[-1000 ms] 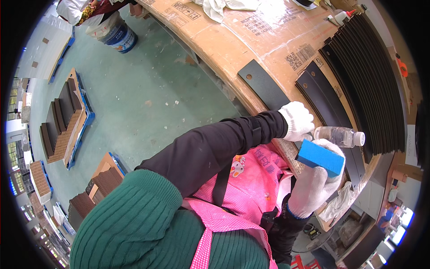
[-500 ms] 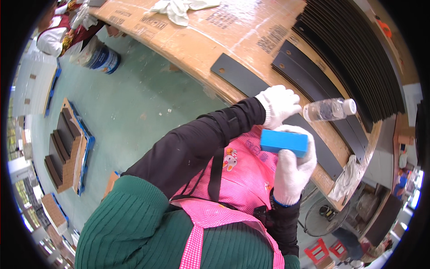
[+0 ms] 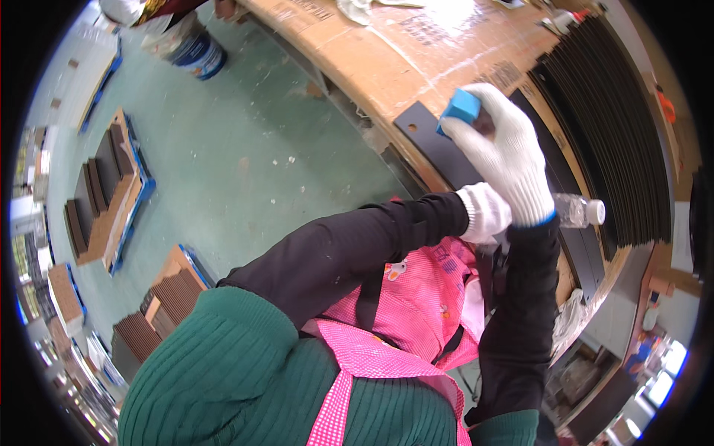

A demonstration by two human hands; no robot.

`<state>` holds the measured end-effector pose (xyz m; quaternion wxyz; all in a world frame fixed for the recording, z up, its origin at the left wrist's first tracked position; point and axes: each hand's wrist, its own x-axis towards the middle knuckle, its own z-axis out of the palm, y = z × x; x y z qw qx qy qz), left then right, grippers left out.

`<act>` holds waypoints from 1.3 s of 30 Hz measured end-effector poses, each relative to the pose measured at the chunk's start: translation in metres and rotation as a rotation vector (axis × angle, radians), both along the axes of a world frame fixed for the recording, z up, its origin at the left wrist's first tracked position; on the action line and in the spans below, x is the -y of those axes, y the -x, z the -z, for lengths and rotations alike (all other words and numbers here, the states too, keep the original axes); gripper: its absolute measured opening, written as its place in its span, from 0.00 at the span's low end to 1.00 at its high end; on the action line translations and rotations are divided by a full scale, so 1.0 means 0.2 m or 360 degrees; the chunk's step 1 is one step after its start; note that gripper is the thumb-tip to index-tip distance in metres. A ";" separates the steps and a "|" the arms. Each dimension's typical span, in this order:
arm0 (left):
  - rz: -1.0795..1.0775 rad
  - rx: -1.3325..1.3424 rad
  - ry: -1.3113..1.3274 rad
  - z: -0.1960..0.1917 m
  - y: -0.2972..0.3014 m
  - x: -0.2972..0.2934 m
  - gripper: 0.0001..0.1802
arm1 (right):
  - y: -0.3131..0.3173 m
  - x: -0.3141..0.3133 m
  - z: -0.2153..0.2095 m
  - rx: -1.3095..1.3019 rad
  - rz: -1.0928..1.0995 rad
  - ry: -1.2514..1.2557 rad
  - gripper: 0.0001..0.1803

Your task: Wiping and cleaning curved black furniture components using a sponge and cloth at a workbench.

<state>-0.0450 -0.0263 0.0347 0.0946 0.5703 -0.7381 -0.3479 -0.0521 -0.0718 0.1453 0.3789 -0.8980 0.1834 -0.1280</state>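
Note:
My right hand (image 3: 513, 149), in a white glove, is closed round a blue rectangular block (image 3: 462, 106). The block sits tilted at the fingertips, over the holed end of a dark grey panel (image 3: 420, 132) that lies along the table's near edge. My left hand (image 3: 487, 214), also gloved in white, is low over the same panel. Its fingers are hidden behind my right wrist, so I cannot see whether they grip anything. A clear plastic bottle (image 3: 574, 211) with a white cap lies just right of my right wrist.
A row of dark panels (image 3: 617, 141) stands at the right of the cardboard-covered table (image 3: 387, 67). White cloths (image 3: 355, 10) lie at the far side. Across the floor are a blue bucket (image 3: 199, 56), a pallet of panels (image 3: 111, 182) and another person's arm (image 3: 160, 7).
My right hand has carried the blue block up and away, over the panel's far end. My left hand has shifted slightly nearer and now sits behind the right wrist. The view has turned a little.

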 end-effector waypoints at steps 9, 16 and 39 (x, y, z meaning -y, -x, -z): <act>-0.0622 -0.1783 0.0331 0.56 0.11 0.02 0.16 | -0.61 0.02 0.17 -0.0347 -0.0806 0.0352 0.18; -0.0646 -0.1996 0.0255 0.58 0.10 -0.01 0.19 | -0.67 0.02 0.18 -0.0553 -0.1027 0.0455 0.16; -0.0618 -0.2448 0.0124 0.56 0.20 0.02 0.30 | -0.61 -0.01 0.24 -0.0136 -0.0668 0.0642 0.16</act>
